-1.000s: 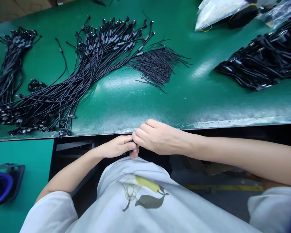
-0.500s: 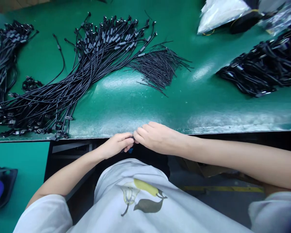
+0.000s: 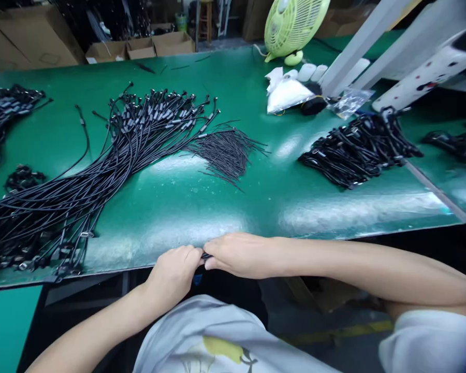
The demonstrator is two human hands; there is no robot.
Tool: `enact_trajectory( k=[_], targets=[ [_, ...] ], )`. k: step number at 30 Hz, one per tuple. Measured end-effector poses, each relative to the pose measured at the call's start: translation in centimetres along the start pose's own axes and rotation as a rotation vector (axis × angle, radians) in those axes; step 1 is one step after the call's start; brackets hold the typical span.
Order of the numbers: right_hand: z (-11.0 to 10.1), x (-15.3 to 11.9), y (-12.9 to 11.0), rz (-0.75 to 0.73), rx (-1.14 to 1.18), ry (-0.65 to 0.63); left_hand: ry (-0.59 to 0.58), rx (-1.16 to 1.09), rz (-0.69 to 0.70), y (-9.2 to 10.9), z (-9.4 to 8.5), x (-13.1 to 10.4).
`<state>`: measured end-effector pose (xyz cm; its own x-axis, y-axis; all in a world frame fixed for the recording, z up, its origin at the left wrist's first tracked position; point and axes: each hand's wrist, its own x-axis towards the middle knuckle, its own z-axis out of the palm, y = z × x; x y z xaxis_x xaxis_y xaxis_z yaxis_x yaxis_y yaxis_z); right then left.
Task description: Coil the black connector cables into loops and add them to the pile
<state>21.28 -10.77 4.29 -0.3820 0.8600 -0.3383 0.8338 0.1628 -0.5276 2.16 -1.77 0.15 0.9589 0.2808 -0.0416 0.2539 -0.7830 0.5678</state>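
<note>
- Green table (image 3: pixel 202 207): fanned black cable bundle (image 3: pixel 101 171) toward its left edge.
- Thin wire pile (image 3: pixel 223 153) mid-table.
- Another cable heap (image 3: pixel 357 147) toward its right edge.
- White bag (image 3: pixel 285 93) near far edge.

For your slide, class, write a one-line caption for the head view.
Both hands, left and right, pinch a small black part at the table edge beside cables.

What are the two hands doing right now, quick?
Left hand: closed, pinching a small dark piece at the table edge.
Right hand: closed, pinching the same piece from the other side.
</note>
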Motion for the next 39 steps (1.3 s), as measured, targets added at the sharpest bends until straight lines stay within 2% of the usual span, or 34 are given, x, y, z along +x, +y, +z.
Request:
enact_trajectory(
  k=[3,7,10,12,13,14,16,17,19,22,25,28,30,32,34,36,39],
  targets=[
    [0.2,0.3,0.2,0.02,-0.02,0.08,-0.053,-0.072,0.011,-0.4,-0.7,0.6],
    [0.9,1.0,0.1,0.059,-0.241,0.241,-0.188,-0.469,-0.128,-0.7,-2.2,1.9],
    [-0.9,1.2,1.3,-0.058,-0.187,0.24,-0.212,-0.753,-0.27,-1.2,-2.5,2.7],
    [-3.1,1.3,3.5,-0.109,-0.097,0.36,-0.162,-0.92,-0.353,-1.6,-2.3,2.8],
    [-4.3,1.4,5.0,-0.059,-0.068,0.483,-0.118,-0.993,-0.393,-1.7,-2.1,2.9],
    [-5.4,1.5,6.7,0.056,-0.062,0.625,-0.07,-1.057,-0.43,-1.8,-1.9,2.8],
    [-6.7,2.1,10.4,0.395,-0.105,0.836,0.023,-1.16,-0.484,-1.7,-1.5,2.8],
    [-7.0,2.5,12.0,0.543,-0.135,0.867,0.068,-1.203,-0.503,-1.7,-1.3,2.8],
    [-6.8,3.3,14.5,0.691,-0.186,0.835,0.148,-1.276,-0.519,-1.5,-1.1,2.9],
    [-6.1,3.9,15.8,0.687,-0.233,0.864,0.214,-1.341,-0.501,-1.3,-0.8,3.1],
    [-6.1,3.4,15.2,0.654,-0.253,0.989,0.237,-1.341,-0.458,-1.4,-0.6,3.2],
    [-6.3,2.5,13.9,0.632,-0.271,1.031,0.263,-1.345,-0.437,-1.5,-0.5,3.1],
    [-6.0,2.1,12.6,0.614,-0.276,1.046,0.293,-1.346,-0.429,-1.3,-0.4,3.1],
    [-5.0,2.1,10.6,0.528,-0.216,1.081,0.317,-1.338,-0.406,-0.8,-0.3,3.1],
    [-3.2,2.7,7.8,0.363,-0.004,1.079,0.327,-1.342,-0.361,-0.3,-0.1,3.1],
    [-0.9,3.7,4.7,0.215,0.328,1.023,0.34,-1.371,-0.307,0.3,0.2,3.1],
    [2.1,4.9,0.9,0.133,0.747,0.913,0.383,-1.393,-0.261,0.7,0.7,2.9]
  ],
)
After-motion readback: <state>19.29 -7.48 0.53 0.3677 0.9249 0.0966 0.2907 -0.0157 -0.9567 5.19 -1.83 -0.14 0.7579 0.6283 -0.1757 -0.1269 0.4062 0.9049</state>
